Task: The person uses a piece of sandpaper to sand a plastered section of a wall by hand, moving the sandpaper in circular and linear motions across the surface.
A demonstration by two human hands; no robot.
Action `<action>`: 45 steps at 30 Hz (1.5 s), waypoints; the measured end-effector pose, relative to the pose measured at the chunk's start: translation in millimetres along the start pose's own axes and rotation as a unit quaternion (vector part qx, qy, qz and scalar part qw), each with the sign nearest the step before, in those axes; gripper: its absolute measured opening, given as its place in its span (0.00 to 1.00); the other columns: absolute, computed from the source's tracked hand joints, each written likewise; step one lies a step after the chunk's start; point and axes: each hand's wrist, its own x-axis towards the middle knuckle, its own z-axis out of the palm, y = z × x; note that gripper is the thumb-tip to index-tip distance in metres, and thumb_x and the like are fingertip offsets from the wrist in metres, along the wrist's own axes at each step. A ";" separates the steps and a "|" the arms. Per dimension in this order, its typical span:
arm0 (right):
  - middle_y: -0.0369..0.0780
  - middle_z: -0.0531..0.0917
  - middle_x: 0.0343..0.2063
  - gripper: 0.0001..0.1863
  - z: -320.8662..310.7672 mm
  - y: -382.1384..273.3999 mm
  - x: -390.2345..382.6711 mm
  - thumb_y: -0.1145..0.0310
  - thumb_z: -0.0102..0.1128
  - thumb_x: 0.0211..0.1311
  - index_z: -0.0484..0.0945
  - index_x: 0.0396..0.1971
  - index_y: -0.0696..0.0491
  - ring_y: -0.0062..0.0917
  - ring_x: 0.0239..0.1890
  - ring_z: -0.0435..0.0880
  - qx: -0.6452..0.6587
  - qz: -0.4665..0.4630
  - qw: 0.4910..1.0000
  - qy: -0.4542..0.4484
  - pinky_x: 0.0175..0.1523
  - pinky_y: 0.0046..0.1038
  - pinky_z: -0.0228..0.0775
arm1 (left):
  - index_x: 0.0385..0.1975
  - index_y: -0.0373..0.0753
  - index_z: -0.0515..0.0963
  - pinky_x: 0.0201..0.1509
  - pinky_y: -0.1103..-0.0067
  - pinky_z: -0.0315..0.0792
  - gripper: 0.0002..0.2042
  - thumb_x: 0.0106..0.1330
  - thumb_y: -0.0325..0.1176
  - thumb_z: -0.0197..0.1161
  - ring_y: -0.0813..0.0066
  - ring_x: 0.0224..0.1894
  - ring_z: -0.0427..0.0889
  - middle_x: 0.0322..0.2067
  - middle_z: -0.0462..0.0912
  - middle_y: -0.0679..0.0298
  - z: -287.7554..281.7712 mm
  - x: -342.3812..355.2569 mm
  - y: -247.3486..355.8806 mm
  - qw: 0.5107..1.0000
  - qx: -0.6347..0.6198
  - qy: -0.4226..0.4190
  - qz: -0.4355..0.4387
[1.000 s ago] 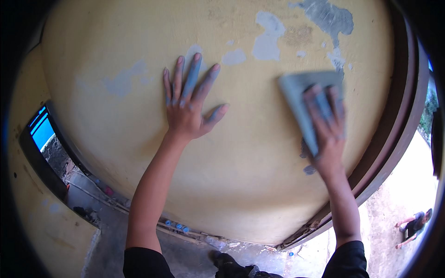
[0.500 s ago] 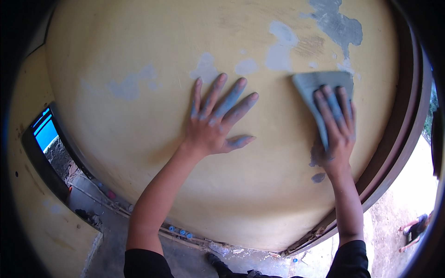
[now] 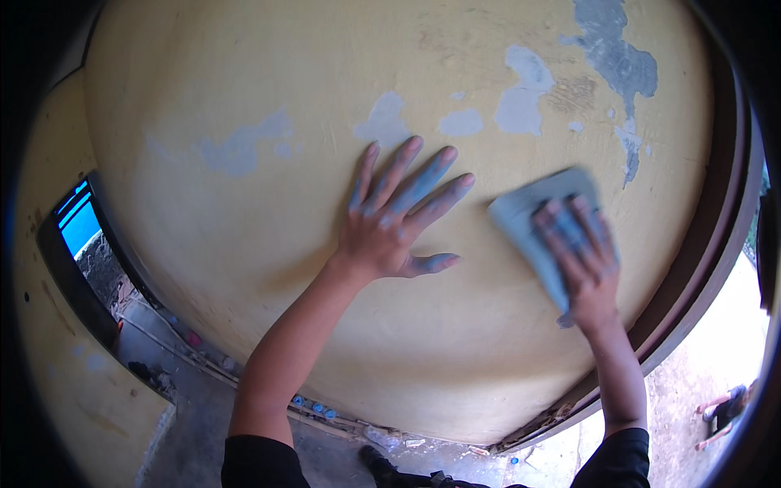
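Observation:
My left hand (image 3: 378,232) lies open on the pale yellow wall (image 3: 268,211), fingers spread, with blue-grey dust on them. To its right, my right hand (image 3: 584,260) presses a grey-blue sheet (image 3: 521,220), probably abrasive, against the wall, fingers bent over it; the sheet and fingers are slightly blurred. Above both hands are pale patches (image 3: 521,89) and a larger dark grey patch (image 3: 618,49), with faint scuffing between them. Part of a small grey mark shows below the sheet.
A brown frame (image 3: 695,268) borders the wall at the right. An opening (image 3: 81,236) is at the left. Pipes, blue round items (image 3: 321,407) and debris lie along the wall's foot on the concrete floor (image 3: 195,431). Another person (image 3: 728,407) is on the bright ground at lower right.
My left hand has shifted right and slightly down on the wall, still spread. My right hand and sheet have moved down and left, below the grey patch. The view has shifted slightly.

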 end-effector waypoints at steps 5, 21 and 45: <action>0.39 0.70 0.49 0.23 -3.3 10.3 12.3 0.76 0.49 0.43 0.70 0.46 0.52 0.36 0.55 0.63 0.022 0.071 0.994 0.083 0.57 0.40 0.50 | 0.52 0.56 0.64 0.59 0.54 0.43 0.31 0.47 0.63 0.46 0.61 0.59 0.52 0.56 0.58 0.68 -0.2 -1.5 5.1 0.999 -0.041 -0.011 -0.031; 0.36 0.71 0.48 0.21 -11.2 6.9 14.9 0.74 0.48 0.47 0.71 0.45 0.50 0.34 0.55 0.63 0.022 0.071 0.994 0.085 0.56 0.39 0.53 | 0.48 0.51 0.69 0.56 0.53 0.46 0.32 0.47 0.65 0.42 0.54 0.57 0.55 0.53 0.63 0.62 2.3 0.2 9.2 1.000 -0.013 0.002 0.003; 0.37 0.71 0.48 0.20 3.6 -3.3 11.0 0.71 0.43 0.50 0.71 0.46 0.50 0.38 0.55 0.63 -0.011 0.034 0.999 -0.023 0.58 0.39 0.50 | 0.48 0.59 0.68 0.56 0.53 0.48 0.29 0.45 0.63 0.48 0.59 0.58 0.56 0.55 0.61 0.67 3.2 -4.6 -10.2 0.998 -0.050 -0.031 0.031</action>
